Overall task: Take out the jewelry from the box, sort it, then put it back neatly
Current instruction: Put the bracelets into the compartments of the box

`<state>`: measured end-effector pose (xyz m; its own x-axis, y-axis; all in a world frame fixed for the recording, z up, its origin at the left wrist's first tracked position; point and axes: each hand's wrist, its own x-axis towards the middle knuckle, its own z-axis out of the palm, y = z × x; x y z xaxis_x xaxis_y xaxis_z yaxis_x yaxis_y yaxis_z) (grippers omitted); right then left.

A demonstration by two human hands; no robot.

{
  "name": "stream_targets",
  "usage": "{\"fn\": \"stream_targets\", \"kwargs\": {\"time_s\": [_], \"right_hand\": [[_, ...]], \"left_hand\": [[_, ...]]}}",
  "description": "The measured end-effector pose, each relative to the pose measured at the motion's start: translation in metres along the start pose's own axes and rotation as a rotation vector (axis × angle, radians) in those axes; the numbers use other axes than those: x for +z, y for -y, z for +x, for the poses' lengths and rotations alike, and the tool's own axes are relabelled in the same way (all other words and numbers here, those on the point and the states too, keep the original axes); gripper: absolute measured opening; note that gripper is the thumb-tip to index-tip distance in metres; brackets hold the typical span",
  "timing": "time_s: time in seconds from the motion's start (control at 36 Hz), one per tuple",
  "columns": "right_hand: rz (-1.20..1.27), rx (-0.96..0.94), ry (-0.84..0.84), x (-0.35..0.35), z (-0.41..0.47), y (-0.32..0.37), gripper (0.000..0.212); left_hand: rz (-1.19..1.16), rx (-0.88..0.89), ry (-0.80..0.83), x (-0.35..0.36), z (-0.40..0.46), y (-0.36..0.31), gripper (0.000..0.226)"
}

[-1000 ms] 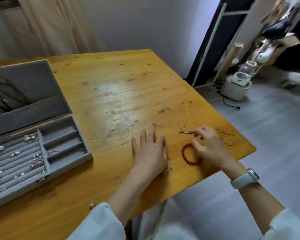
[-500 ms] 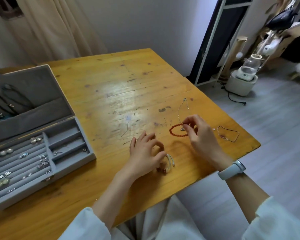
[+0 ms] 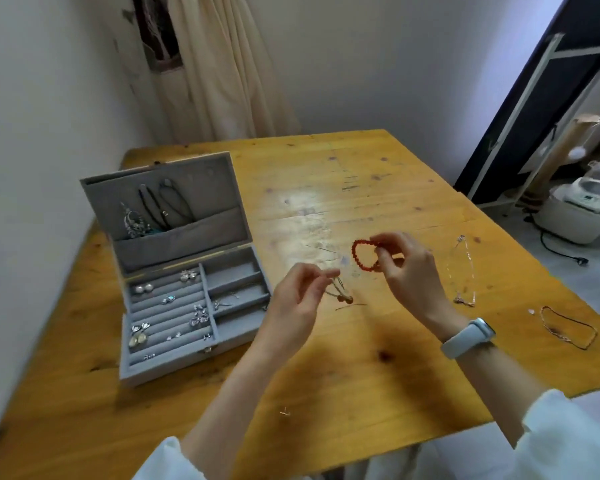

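A grey jewelry box [image 3: 153, 367] stands open on the left of the wooden table [image 3: 326, 188]. Earrings and rings sit in its front slots and necklaces hang in the lid pocket. My right hand [image 3: 407, 268] pinches a red bead bracelet [image 3: 358, 255] and holds it above the table. My left hand [image 3: 297, 299] pinches a pale bracelet with brown beads [image 3: 342, 293], which dangles from the fingertips. A thin silver chain [image 3: 463, 271] and a dark thin bracelet [image 3: 568, 327] lie on the table to the right.
A small earring [image 3: 284, 412] lies near the table's front edge. The table's right edge runs close to the dark bracelet. Beyond it, on the floor, stand a white appliance [image 3: 582, 209] with a cord and a dark framed panel [image 3: 534, 109]. A curtain hangs behind.
My right hand picked the red bracelet up off the table and raised it. My left hand lifted the pale bracelet from the table. The view swung left toward the box.
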<state>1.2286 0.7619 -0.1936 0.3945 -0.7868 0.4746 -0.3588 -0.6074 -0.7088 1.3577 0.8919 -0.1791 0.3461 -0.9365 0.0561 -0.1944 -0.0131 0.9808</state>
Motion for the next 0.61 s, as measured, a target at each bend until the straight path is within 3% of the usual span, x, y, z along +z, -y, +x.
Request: {"fn": "stream_targets", "kwargs": {"time_s": [0.19, 0.36, 0.42, 0.61], "right_hand": [[0.154, -0.031, 0.224, 0.082, 0.025, 0.045, 0.014], [0.295, 0.176, 0.387, 0.15, 0.041, 0.077, 0.015], [0.221, 0.147, 0.432, 0.161, 0.04, 0.08, 0.016], [-0.257, -0.233, 0.369, 0.169, 0.033, 0.07, 0.02]], "left_hand": [[-0.414, -0.203, -0.331, -0.072, -0.003, -0.011, 0.019], [-0.341, -0.3, -0.503, -0.119, -0.011, 0.004, 0.013], [-0.295, -0.322, -0.518, -0.129, -0.014, 0.01, 0.009], [-0.146, -0.283, -0.5, -0.146, -0.025, 0.023, 0.008]]}}
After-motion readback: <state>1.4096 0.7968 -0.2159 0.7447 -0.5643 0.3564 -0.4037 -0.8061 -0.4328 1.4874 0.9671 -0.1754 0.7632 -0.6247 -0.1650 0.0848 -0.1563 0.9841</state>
